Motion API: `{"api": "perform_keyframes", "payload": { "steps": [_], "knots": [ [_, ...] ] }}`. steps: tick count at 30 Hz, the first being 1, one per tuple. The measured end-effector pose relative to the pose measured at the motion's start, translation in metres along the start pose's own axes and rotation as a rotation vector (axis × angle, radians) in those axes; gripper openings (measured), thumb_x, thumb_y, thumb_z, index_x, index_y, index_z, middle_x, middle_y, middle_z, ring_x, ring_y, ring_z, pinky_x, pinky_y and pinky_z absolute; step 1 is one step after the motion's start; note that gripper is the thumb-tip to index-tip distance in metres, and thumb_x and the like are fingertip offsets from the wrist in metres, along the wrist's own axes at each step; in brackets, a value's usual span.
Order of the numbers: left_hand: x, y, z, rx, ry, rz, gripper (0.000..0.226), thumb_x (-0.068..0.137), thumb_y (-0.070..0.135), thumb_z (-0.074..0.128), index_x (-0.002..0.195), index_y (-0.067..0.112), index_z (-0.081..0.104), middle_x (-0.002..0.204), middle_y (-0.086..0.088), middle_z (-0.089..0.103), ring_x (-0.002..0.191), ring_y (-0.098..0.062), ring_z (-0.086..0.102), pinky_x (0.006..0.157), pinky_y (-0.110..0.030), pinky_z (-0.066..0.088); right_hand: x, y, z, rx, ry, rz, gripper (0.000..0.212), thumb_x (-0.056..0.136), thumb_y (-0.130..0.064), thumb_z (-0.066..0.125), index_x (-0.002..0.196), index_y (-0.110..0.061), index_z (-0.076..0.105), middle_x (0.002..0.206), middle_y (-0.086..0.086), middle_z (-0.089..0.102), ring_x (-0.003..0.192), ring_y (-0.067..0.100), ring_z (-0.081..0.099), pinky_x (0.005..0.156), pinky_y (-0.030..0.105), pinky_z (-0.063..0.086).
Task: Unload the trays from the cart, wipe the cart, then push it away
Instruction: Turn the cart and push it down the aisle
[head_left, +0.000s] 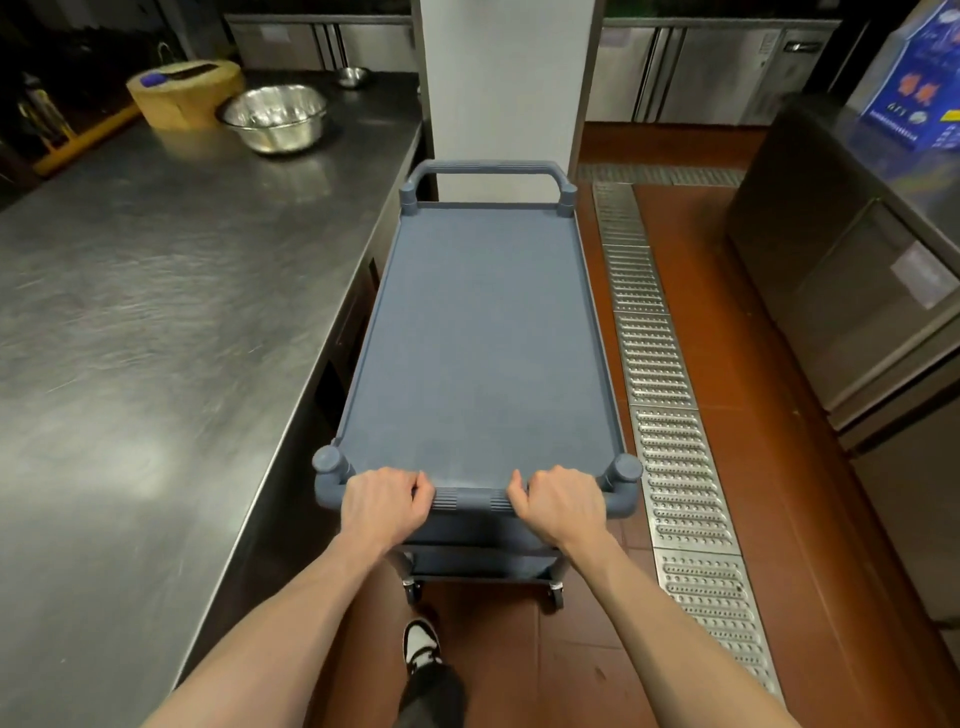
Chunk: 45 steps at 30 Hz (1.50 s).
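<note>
Nearest to us, two bare forearms reached forward, and below them a black-and-white shoe (420, 647) stood on the red tiled floor (810, 519). Our left hand (383, 503) and right hand (562, 503) each curled around the near handle (472, 500) of the grey-blue cart (480, 343), gripping it on either side of its ribbed middle. The cart stood straight ahead of us in the aisle, just beside the long steel desk (156, 312) on our left and near a metal floor drain (675, 441) on our right. Its top shelf held nothing, no trays, so we judged the unloading done and the pushing in hand. We judged the cart to be stiff plastic, light while bare, and easy to roll on its small castors (555, 596); the near handle seemed the right place to hold it, though the drain grating might catch a wheel. A lower shelf showed only partly, and we could not tell what it held. Farther off, a far handle (491, 169) closed the cart's end before a white pillar (506, 78). On the desk sat a large steel bowl (272, 117), which looked empty, a round wooden block (184, 91), and a smaller bowl (352, 76) whose contents we could not make out
</note>
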<state>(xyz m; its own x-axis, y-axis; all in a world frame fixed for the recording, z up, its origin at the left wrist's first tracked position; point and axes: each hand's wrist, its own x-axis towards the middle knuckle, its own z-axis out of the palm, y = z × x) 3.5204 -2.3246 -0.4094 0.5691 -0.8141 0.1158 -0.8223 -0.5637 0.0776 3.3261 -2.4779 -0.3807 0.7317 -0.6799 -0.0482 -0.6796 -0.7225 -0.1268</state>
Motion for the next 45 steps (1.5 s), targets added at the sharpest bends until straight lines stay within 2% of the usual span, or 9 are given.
{"api": "perform_keyframes", "payload": {
  "steps": [4, 6, 11, 14, 18, 23, 32, 39, 45],
  "knots": [
    [0.047, -0.021, 0.014, -0.004, 0.031, 0.009, 0.054, 0.091, 0.043, 0.033, 0.048, 0.017, 0.056, 0.046, 0.002, 0.056, 0.040, -0.022, 0.055, 0.043, -0.030, 0.050, 0.044, -0.007, 0.001, 0.016, 0.000, 0.015, 0.058, 0.105, -0.050, 0.033, 0.066, -0.013, 0.056, 0.069, 0.005, 0.060, 0.073, 0.028, 0.070, 0.060, 0.030, 0.035],
    [0.073, -0.032, 0.020, 0.009, 0.053, 0.021, 0.052, 0.090, 0.041, 0.035, 0.048, 0.017, 0.056, 0.045, -0.001, 0.056, 0.039, -0.025, 0.055, 0.042, -0.031, 0.050, 0.069, -0.012, 0.002, 0.015, 0.010, 0.027, 0.058, 0.105, -0.050, 0.033, 0.066, -0.013, 0.055, 0.072, 0.007, 0.067, 0.074, 0.029, 0.070, 0.060, 0.030, 0.035],
    [0.140, -0.053, 0.026, 0.027, 0.064, 0.051, 0.050, 0.088, 0.038, 0.040, 0.044, 0.019, 0.055, 0.043, 0.000, 0.054, 0.036, -0.025, 0.053, 0.039, -0.025, 0.036, 0.133, -0.021, 0.002, -0.003, 0.007, 0.057, 0.060, 0.104, -0.051, 0.031, 0.064, -0.013, 0.055, 0.067, 0.002, 0.060, 0.068, 0.025, 0.067, 0.059, 0.030, 0.035],
    [0.181, -0.068, 0.026, 0.024, 0.021, 0.057, 0.052, 0.089, 0.041, 0.035, 0.047, 0.019, 0.057, 0.045, 0.001, 0.057, 0.040, -0.024, 0.056, 0.043, -0.024, 0.034, 0.173, -0.028, 0.001, -0.032, 0.014, 0.075, 0.060, 0.104, -0.051, 0.031, 0.065, -0.013, 0.056, 0.071, 0.005, 0.066, 0.066, 0.026, 0.063, 0.059, 0.031, 0.033],
    [0.230, -0.080, 0.028, 0.027, -0.017, 0.068, 0.055, 0.090, 0.043, 0.030, 0.052, 0.018, 0.062, 0.051, -0.002, 0.063, 0.047, -0.028, 0.061, 0.047, -0.028, 0.037, 0.222, -0.033, 0.002, -0.065, 0.018, 0.092, 0.061, 0.104, -0.049, 0.034, 0.068, -0.012, 0.068, 0.078, 0.010, 0.075, 0.076, 0.033, 0.072, 0.061, 0.032, 0.035],
    [0.281, -0.089, 0.024, 0.068, -0.034, 0.105, 0.047, 0.095, 0.038, 0.046, 0.059, 0.018, 0.067, 0.059, -0.004, 0.068, 0.055, -0.030, 0.066, 0.051, -0.028, 0.032, 0.272, -0.037, -0.001, -0.097, 0.023, 0.106, 0.062, 0.104, -0.048, 0.037, 0.071, -0.010, 0.072, 0.077, 0.012, 0.076, 0.076, 0.035, 0.073, 0.061, 0.033, 0.034],
    [0.367, -0.094, 0.039, 0.019, -0.001, 0.110, 0.051, 0.090, 0.038, 0.040, 0.046, 0.016, 0.052, 0.045, -0.005, 0.058, 0.041, -0.034, 0.058, 0.047, -0.024, 0.028, 0.357, -0.022, -0.006, -0.106, 0.047, 0.119, 0.060, 0.104, -0.046, 0.038, 0.064, -0.012, 0.067, 0.072, 0.010, 0.073, 0.071, 0.032, 0.072, 0.059, 0.030, 0.029],
    [0.422, -0.088, 0.047, 0.080, -0.039, 0.085, 0.046, 0.088, 0.032, 0.070, 0.047, 0.016, 0.057, 0.044, -0.003, 0.057, 0.039, -0.030, 0.058, 0.048, -0.024, 0.024, 0.417, 0.000, 0.001, -0.111, 0.041, 0.131, 0.065, 0.095, -0.048, 0.032, 0.054, -0.009, 0.065, 0.056, 0.011, 0.067, 0.057, 0.036, 0.068, 0.053, 0.029, 0.028],
    [0.462, -0.083, 0.045, 0.095, -0.085, 0.066, 0.048, 0.096, 0.037, 0.054, 0.053, 0.017, 0.062, 0.050, -0.002, 0.062, 0.047, -0.027, 0.064, 0.047, -0.025, 0.031, 0.461, 0.015, -0.009, -0.069, 0.050, 0.062, 0.058, 0.103, -0.047, 0.036, 0.058, -0.014, 0.055, 0.069, 0.011, 0.073, 0.069, 0.035, 0.071, 0.058, 0.031, 0.032]
  ]
}}
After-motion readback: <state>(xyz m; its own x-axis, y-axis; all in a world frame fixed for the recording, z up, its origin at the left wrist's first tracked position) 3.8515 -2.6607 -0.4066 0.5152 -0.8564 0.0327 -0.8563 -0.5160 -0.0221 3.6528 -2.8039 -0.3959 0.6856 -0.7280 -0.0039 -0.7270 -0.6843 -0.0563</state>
